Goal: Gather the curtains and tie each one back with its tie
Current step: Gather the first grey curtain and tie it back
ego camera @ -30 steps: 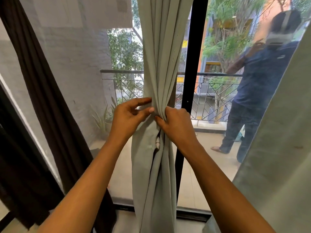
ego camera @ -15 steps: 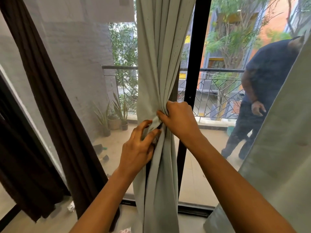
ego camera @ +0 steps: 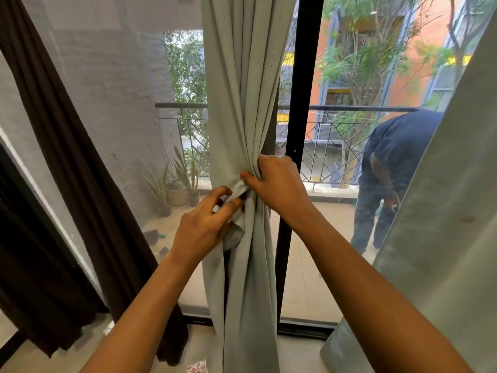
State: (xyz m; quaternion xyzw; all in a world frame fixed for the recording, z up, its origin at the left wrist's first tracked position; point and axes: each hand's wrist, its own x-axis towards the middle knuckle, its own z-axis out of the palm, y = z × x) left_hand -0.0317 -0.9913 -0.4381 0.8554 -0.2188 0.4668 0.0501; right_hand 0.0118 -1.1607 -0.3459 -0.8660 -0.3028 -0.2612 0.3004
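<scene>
— Where's the curtain?
— The pale grey-green fabric curtain (ego camera: 242, 103) hangs gathered in one upright bundle just left of the black metal door post (ego camera: 304, 76). Its short pale cloth tie (ego camera: 236, 190) crosses the bundle's waist.
— And the hands?
— The right hand (ego camera: 277, 184), beside the post, is clamped round the bundle, thumb pinning the tie's upper end. The left hand (ego camera: 204, 224), lower and farther left of the post, pinches the tie's loose end in curled fingers.
— The next pull?
— The tie slants down-left, across the curtain's vertical axis. The left hand is nearer the free end, so it likely pulls while the right anchors.
— Anything else?
— A dark brown curtain (ego camera: 67, 157) hangs well left of the post.
</scene>
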